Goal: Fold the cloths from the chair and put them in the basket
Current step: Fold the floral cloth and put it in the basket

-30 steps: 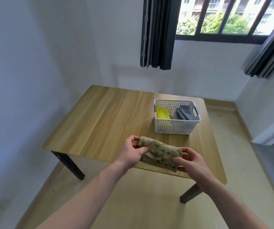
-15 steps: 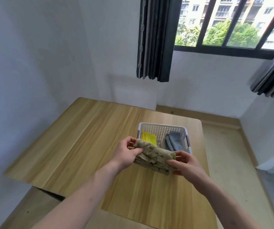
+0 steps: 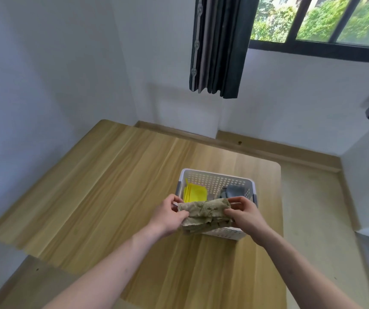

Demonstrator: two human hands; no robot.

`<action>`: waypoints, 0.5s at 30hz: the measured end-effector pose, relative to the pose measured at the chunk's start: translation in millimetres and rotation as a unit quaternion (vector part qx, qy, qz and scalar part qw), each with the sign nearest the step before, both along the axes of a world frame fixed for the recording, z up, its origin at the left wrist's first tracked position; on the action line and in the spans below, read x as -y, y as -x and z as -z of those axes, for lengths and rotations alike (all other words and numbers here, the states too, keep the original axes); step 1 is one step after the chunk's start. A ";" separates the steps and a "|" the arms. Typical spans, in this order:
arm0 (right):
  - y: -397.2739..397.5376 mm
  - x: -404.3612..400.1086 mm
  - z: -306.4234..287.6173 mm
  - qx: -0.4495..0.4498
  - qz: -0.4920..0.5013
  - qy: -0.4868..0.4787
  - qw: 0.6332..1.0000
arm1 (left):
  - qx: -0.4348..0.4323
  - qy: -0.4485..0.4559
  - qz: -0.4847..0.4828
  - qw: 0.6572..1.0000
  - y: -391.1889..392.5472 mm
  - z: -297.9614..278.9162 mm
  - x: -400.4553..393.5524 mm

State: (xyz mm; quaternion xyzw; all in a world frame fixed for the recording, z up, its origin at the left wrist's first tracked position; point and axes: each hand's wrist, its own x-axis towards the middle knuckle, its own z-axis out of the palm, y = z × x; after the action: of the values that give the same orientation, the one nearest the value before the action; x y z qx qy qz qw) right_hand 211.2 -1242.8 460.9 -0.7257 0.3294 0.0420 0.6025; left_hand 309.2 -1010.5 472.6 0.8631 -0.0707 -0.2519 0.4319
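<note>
A folded olive-green patterned cloth [image 3: 203,215] hangs in the air over the near rim of the white perforated basket [image 3: 217,179]. My left hand [image 3: 168,216] grips its left end and my right hand [image 3: 244,214] grips its right end. Inside the basket a folded yellow cloth [image 3: 194,192] lies at the left and a folded grey cloth [image 3: 234,191] at the right. The cloth hides the basket's near inside. The chair is out of view.
The basket stands on a wooden table [image 3: 116,186], near its right edge. White walls rise behind and to the left. A dark curtain [image 3: 219,45] hangs by the window above. Beige floor [image 3: 312,208] lies right of the table.
I have stepped closer to the table. Both hands carried the folded cloth forward from the near table edge to above the basket's near rim.
</note>
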 end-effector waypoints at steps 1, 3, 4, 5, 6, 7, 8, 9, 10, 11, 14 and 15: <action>-11.8 4.1 2.8 -0.001 -0.001 0.021 1.000 | -0.004 -0.020 0.016 1.000 -5.2 2.7 5.4; -36.4 10.7 6.5 -0.004 -0.013 0.071 0.997 | -0.008 -0.052 0.041 0.998 -14.0 10.0 14.9; -48.8 12.7 7.2 -0.007 -0.023 0.092 0.995 | -0.007 -0.063 0.046 0.997 -17.6 15.1 19.0; -62.2 14.0 8.7 -0.007 -0.031 0.109 0.994 | -0.009 -0.077 0.047 0.996 -21.2 20.3 22.9; -75.3 14.6 10.3 -0.006 -0.039 0.125 0.991 | -0.010 -0.090 0.048 0.995 -24.7 25.1 26.2; -88.8 14.6 12.5 -0.007 -0.049 0.143 0.988 | -0.014 -0.106 0.049 0.993 -28.5 30.6 29.3; -101.4 14.0 15.7 -0.010 -0.061 0.164 0.985 | -0.013 -0.122 0.052 0.991 -32.7 37.5 31.7; -112.6 12.9 19.5 -0.014 -0.075 0.183 0.980 | -0.003 -0.136 0.054 0.989 -35.7 41.4 34.3; -122.7 11.1 23.3 -0.019 -0.088 0.198 0.976 | 0.013 -0.152 0.060 0.986 -38.9 46.9 35.8; -131.7 9.1 27.6 -0.025 -0.102 0.210 0.972 | 0.037 -0.171 0.072 0.982 -40.5 48.8 36.9; -152.8 1.4 40.8 -0.041 -0.148 0.240 0.958 | 0.118 -0.236 0.126 0.956 -46.2 56.4 37.2; -157.7 -1.5 45.3 -0.047 -0.163 0.249 0.954 | 0.136 -0.252 0.141 0.948 -49.2 60.3 36.8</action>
State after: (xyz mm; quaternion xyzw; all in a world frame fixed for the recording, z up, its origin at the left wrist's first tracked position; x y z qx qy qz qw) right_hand 368.9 -1241.3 415.6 -0.8937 0.2349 0.0901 0.3715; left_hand 358.4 -1047.3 412.2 0.9510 -0.1842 -0.2001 0.1468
